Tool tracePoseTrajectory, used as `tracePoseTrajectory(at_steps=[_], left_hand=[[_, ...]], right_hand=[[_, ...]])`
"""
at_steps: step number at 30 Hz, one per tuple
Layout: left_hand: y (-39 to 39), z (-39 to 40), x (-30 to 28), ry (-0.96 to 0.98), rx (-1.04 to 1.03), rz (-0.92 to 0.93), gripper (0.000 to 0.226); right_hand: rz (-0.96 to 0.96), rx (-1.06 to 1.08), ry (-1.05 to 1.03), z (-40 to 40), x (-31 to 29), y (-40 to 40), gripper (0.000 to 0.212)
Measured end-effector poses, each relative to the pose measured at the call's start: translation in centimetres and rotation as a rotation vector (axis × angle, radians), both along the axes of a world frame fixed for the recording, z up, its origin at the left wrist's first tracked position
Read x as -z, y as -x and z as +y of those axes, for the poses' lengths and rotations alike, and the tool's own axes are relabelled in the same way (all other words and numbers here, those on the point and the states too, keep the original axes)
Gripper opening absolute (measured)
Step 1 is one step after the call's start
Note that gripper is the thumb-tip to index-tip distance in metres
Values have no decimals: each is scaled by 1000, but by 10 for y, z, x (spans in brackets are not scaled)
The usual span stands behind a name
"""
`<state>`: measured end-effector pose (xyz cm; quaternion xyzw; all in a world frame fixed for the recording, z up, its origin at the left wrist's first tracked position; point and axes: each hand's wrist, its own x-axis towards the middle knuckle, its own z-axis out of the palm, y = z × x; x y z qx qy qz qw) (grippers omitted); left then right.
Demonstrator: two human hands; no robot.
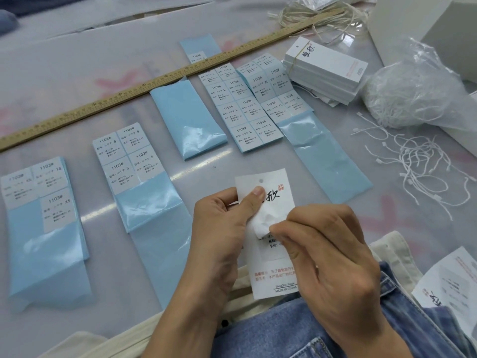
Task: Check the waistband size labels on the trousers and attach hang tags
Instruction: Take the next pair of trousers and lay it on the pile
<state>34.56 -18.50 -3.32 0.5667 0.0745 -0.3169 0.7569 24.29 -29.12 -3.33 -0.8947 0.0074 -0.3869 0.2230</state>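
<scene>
- Your left hand (222, 223) holds the hang tag (268, 228) upright over your lap, thumb pressed on its printed face just below the punched hole.
- Your right hand (327, 257) pinches a white size sticker (263, 223) against the middle of the tag; the sticker is curled and puckered, only partly down.
- Risk: if you smooth it from that crease, it will likely set wrinkled or crooked, or cover the printed text.
- Risk: the sticker's size is hidden from view, so you could mismatch it with the trousers (296, 332).
- The tag is stiff matte card; the blue backing sheets (188, 117) on the surface (64, 81) are glossy and slippery, the denim soft and woven, the loose string loops (418, 164) thin and tangle-prone.
</scene>
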Motion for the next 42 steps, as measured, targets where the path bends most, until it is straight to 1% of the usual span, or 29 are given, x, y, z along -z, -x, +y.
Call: tracePoseTrajectory(at_steps=[7,13,16,21,24,27,31,33,35,36,39,40,42], left_hand=[[-2,1,3,-8,-19,-27,15],[-6,2,6,-22,-102,-37,11],[-5,1,3,-15,-84,-108,12],[-1,1,-5,103,12,-225,9],[0,2,-4,133,56,-279,24],[1,2,-4,113,51,-304,27],[1,4,-3,117,97,-352,35],[1,5,-3,115,95,-370,30],[2,4,-5,102,116,-394,17],[2,4,-5,102,139,-394,15],[3,3,-5,98,171,-382,41],[3,3,-6,107,180,-387,42],[3,4,-8,145,233,-401,32]], right_hand=[[-6,-11,-6,1,-1,1,9],[9,-34,8,3,-1,1,9],[23,-19,-6,2,-1,0,10],[67,31,-40,2,-1,-1,10],[68,95,-49,1,-1,-2,9],[68,107,-58,1,-1,-2,10],[62,103,-58,1,-1,-3,10],[62,100,-60,1,-1,-3,9],[57,109,-74,0,-1,-3,9],[56,117,-83,-1,-1,-2,9],[56,137,-107,-1,-2,-3,11],[55,147,-113,-1,-2,-3,11],[46,178,-130,-2,-3,-4,11]])
